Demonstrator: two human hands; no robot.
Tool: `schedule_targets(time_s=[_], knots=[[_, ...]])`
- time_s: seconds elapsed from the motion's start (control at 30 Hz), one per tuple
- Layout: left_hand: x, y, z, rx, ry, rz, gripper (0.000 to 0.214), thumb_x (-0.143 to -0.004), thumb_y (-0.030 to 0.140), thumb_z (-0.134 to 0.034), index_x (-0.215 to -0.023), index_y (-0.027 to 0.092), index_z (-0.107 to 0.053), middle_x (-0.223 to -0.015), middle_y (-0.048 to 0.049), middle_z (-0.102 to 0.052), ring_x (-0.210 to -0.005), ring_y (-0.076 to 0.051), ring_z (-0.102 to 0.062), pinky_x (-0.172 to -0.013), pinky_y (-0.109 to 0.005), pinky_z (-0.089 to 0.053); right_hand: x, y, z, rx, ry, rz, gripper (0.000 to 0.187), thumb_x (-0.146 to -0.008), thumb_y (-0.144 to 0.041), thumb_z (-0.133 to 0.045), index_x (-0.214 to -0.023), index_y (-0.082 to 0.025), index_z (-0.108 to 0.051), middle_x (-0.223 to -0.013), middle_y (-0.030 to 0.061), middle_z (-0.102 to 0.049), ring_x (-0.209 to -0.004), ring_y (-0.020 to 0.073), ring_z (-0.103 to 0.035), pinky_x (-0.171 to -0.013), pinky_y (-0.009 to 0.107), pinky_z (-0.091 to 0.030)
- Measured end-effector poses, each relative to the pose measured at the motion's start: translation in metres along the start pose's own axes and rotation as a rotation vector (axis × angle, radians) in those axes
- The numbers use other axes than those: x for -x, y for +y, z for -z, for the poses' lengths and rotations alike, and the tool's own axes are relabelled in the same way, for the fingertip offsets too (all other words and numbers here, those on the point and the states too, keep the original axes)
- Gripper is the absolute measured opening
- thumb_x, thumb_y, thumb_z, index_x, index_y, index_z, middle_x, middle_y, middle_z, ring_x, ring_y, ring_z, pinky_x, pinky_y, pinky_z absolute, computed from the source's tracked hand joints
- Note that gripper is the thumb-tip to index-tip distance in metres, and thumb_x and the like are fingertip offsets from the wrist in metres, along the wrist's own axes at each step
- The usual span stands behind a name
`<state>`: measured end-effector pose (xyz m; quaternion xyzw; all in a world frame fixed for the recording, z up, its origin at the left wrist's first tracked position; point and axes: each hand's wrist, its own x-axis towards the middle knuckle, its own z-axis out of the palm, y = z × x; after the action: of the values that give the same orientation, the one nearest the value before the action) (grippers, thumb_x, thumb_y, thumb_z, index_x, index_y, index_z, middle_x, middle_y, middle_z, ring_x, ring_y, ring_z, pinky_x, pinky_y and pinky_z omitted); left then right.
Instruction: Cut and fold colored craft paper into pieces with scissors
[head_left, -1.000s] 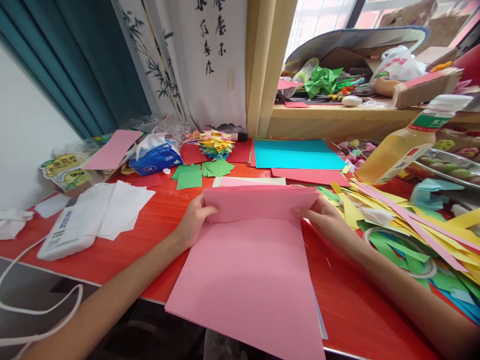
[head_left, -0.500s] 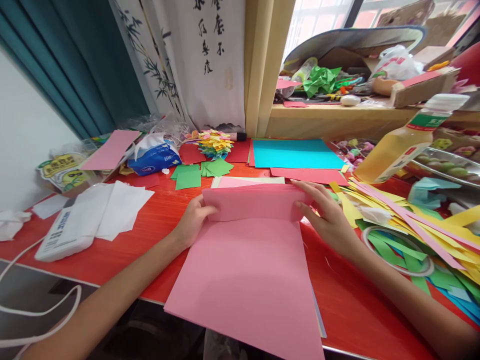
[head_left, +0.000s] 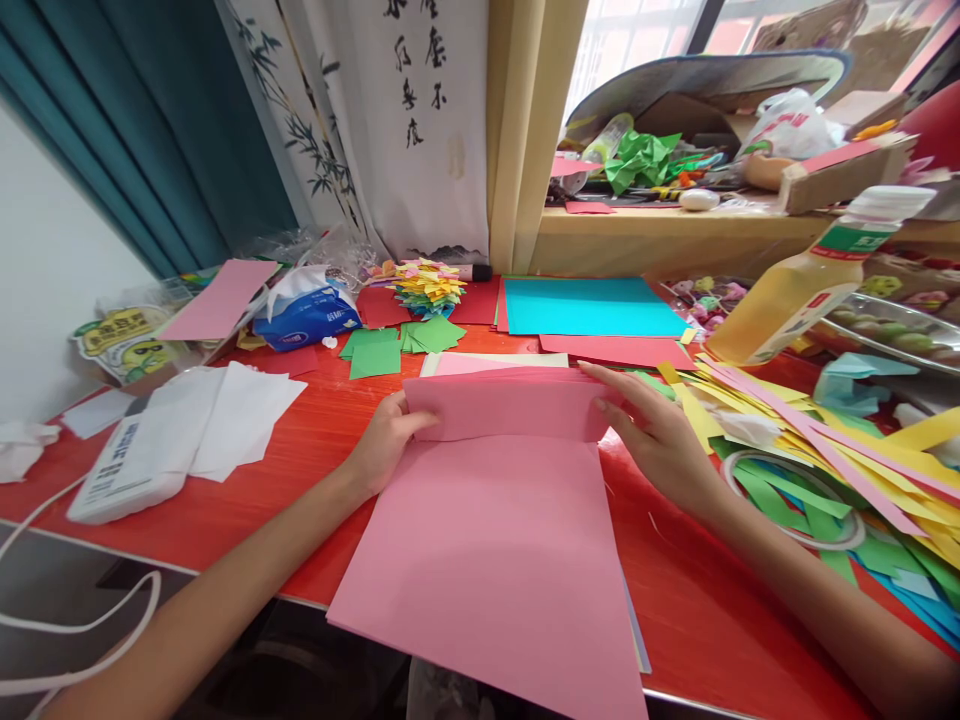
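A large pink sheet of paper [head_left: 487,560] lies in front of me, its near end reaching past the table's front edge. At its far end, a strip of pink paper [head_left: 517,408] is folded over toward me, with several layers showing along the top. My left hand [head_left: 388,440] pinches the left end of that strip, thumb in front and fingers behind. On the right end, my right hand [head_left: 649,415] grips the strip between thumb and fingers. Other sheets peek out beneath the pink one.
Several green paper squares [head_left: 376,358], a blue tissue pack [head_left: 307,318] and a folded-paper piece [head_left: 427,290] stand behind. At right are yellow paper strips [head_left: 840,440], a tape roll [head_left: 795,500] and a juice bottle [head_left: 802,280]. A white power bank-like box [head_left: 127,480] lies left.
My right thumb has shifted slightly along the strip's right end. Otherwise both hands and the paper stay nearly still.
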<state>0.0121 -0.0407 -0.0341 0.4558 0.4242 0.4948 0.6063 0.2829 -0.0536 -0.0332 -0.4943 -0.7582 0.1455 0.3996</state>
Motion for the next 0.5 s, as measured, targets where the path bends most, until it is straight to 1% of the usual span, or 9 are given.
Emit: schedule_targets(time_s=[0.07,0.13,0.17,0.23,0.33,0.4,0.5], knots=[[0.000,0.000,0.000,0.001,-0.004,0.003,0.016,-0.063,0.014,-0.063,-0.079,0.017,-0.066,-0.085,-0.0036,-0.069,-0.080,-0.021,-0.062,-0.072,-0.032,-0.046,0.001,0.001,-0.002,-0.033,0.030,-0.040,0.046,-0.087,-0.026,-0.041,-0.131,-0.036,-0.035,-0.128,0.0008,-0.047,-0.111,0.0235,-0.048,-0.089,0.043,-0.042],[0.000,0.000,0.001,0.000,-0.008,0.005,0.016,-0.064,0.014,-0.063,-0.080,0.017,-0.066,-0.086,-0.0032,-0.069,-0.081,-0.021,-0.062,-0.072,-0.031,-0.046,0.001,0.002,-0.003,-0.133,0.055,-0.112,0.053,-0.085,-0.027,-0.045,-0.135,-0.036,-0.026,-0.131,0.0017,-0.045,-0.107,0.0229,-0.051,-0.087,0.042,-0.045],[0.000,0.000,0.001,0.002,-0.008,0.007,0.016,-0.065,0.015,-0.064,-0.080,0.017,-0.066,-0.086,-0.0032,-0.069,-0.081,-0.021,-0.062,-0.072,-0.031,-0.047,0.001,0.002,-0.004,-0.204,0.054,-0.144,0.054,-0.085,-0.028,-0.045,-0.135,-0.035,-0.026,-0.129,0.0026,-0.046,-0.104,0.0223,-0.053,-0.085,0.041,-0.046],[0.000,0.000,0.001,0.004,-0.002,0.013,0.016,-0.064,0.015,-0.064,-0.080,0.017,-0.066,-0.087,-0.0036,-0.069,-0.081,-0.021,-0.062,-0.072,-0.031,-0.047,0.001,0.003,-0.005,-0.339,0.022,-0.177,0.045,-0.086,-0.029,-0.044,-0.130,-0.032,-0.035,-0.121,0.0041,-0.053,-0.099,0.0212,-0.056,-0.080,0.039,-0.049],[0.000,0.000,0.000,0.003,0.007,0.024,0.016,-0.064,0.016,-0.065,-0.080,0.017,-0.066,-0.088,-0.0040,-0.069,-0.082,-0.022,-0.063,-0.073,-0.032,-0.047,0.000,0.004,-0.006,-0.449,0.007,-0.199,0.028,-0.086,-0.032,-0.044,-0.113,-0.027,-0.050,-0.106,0.0044,-0.060,-0.094,0.0207,-0.058,-0.076,0.036,-0.050],[0.000,0.000,0.000,-0.004,0.005,0.020,0.017,-0.064,0.016,-0.064,-0.080,0.018,-0.067,-0.089,-0.0037,-0.069,-0.083,-0.022,-0.063,-0.073,-0.032,-0.047,0.000,0.005,-0.009,-0.493,0.006,-0.214,0.022,-0.086,-0.032,-0.045,-0.106,-0.026,-0.052,-0.102,0.0040,-0.061,-0.090,0.0201,-0.059,-0.074,0.036,-0.050],[0.000,0.001,0.000,-0.007,0.000,0.004,0.016,-0.064,0.015,-0.064,-0.079,0.018,-0.067,-0.088,-0.0033,-0.069,-0.083,-0.022,-0.062,-0.073,-0.032,-0.047,0.002,0.005,-0.012,-0.533,-0.022,-0.209,0.023,-0.086,-0.033,-0.044,-0.105,-0.025,-0.053,-0.104,0.0040,-0.060,-0.092,0.0205,-0.058,-0.075,0.036,-0.049]])
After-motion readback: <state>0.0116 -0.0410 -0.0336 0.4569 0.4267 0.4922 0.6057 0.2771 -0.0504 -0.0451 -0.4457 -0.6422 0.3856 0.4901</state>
